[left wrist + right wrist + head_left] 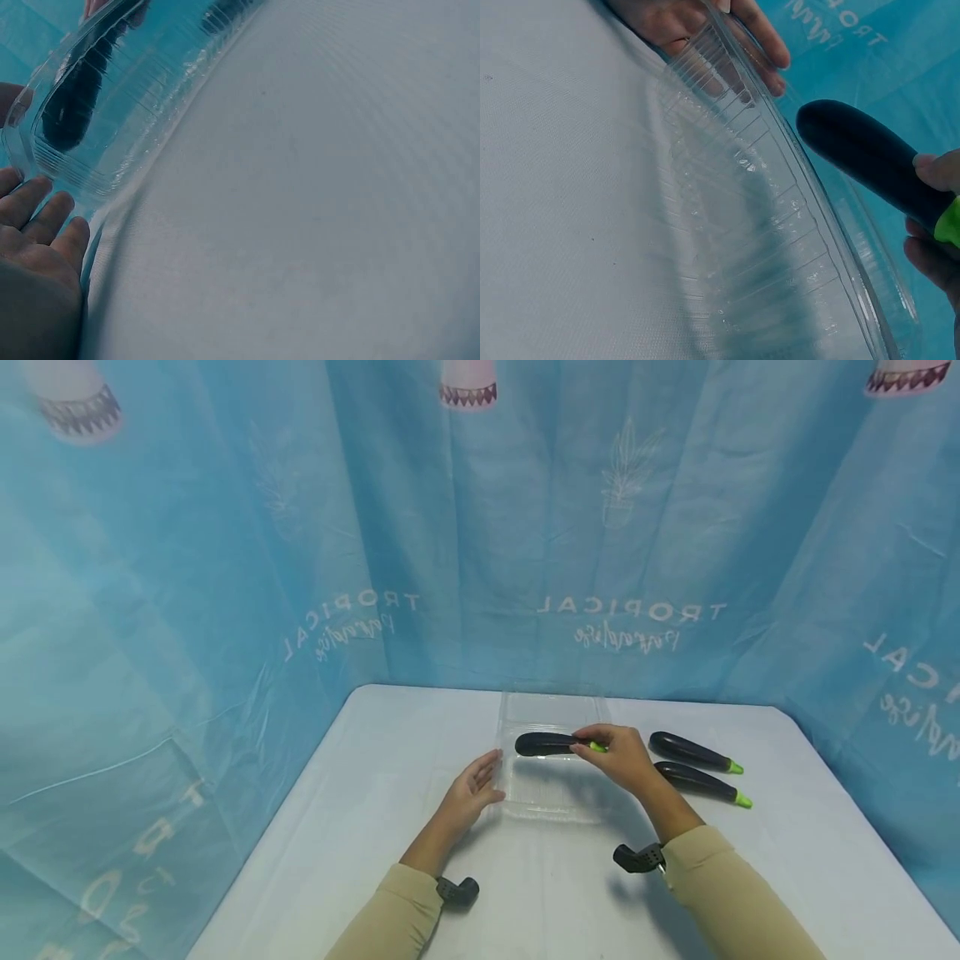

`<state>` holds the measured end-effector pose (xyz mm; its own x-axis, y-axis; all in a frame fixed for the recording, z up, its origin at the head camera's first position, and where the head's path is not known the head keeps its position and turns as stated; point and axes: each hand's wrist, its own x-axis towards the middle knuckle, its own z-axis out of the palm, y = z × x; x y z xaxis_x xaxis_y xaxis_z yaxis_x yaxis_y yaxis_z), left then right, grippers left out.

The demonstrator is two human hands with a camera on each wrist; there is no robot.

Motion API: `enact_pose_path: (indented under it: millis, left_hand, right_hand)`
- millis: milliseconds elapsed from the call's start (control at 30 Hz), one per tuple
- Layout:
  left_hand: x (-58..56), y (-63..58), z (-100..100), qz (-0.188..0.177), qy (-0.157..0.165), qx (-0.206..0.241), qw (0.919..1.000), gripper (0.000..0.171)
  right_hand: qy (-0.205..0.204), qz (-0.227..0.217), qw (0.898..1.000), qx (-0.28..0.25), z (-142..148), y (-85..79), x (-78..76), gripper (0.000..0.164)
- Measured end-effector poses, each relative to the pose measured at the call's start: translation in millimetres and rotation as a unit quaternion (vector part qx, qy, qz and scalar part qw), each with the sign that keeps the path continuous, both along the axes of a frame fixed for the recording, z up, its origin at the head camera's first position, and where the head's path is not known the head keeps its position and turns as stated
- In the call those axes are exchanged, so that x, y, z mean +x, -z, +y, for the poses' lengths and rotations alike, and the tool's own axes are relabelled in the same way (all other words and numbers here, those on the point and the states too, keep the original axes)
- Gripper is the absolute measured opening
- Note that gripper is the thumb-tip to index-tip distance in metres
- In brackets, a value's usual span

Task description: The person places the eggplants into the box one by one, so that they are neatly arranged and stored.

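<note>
A dark purple eggplant (542, 743) with a bright green stem end is in my right hand (618, 758). Thumb and fingers pinch it near the green end, and its rounded end points left. It hangs over a clear plastic container (536, 789) with ribbed walls, seen side-on in the right wrist view. My left hand (465, 797) is at the container's left end, fingers fairly straight and spread. Its fingertips lie right at the container wall in the left wrist view, where the held eggplant (71, 112) shows through the plastic.
Two more eggplants, a far one (690, 750) and a near one (697, 781), lie side by side right of the container, green ends to the right. A white-covered table (360, 760) carries everything. Blue printed curtains (495, 527) hang behind and at both sides.
</note>
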<state>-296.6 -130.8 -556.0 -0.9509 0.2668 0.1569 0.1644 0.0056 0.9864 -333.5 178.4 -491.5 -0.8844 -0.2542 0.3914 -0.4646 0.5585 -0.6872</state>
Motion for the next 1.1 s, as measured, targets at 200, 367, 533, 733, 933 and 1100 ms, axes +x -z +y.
enact_pose_path:
  millis: [200,367,533,733,933,1100]
  left_hand:
    - [1.3,1.3,0,0.010,0.002,-0.003,0.9999,0.075]
    - [2.4,1.9,0,0.016,0.005,-0.005,0.9998,0.074]
    - [1.5,3.9,-1,0.023,0.007,-0.012,0.9996,0.074]
    - [0.3,4.6,-1,0.027,0.011,-0.006,0.9996,0.074]
    - [0.4,4.3,-1,0.027,0.016,-0.001,0.9995,0.074]
    - [0.8,4.2,-2,0.027,0.016,-0.008,0.9995,0.074]
  right_hand:
    - [-0.015,-0.016,1.000,0.004,-5,2.6,-4.7,0.023]
    - [-0.021,-0.026,0.999,0.014,-10,3.8,-8.4,0.023]
    - [-0.018,-0.027,0.999,0.024,-12,5.5,-12.2,0.023]
    - [-0.015,-0.040,0.999,0.028,-14,8.1,-15.5,0.025]
    - [-0.010,-0.058,0.998,0.028,-17,11.0,-16.9,0.028]
    - [-0.006,-0.050,0.998,0.033,-19,13.2,-18.0,0.026]
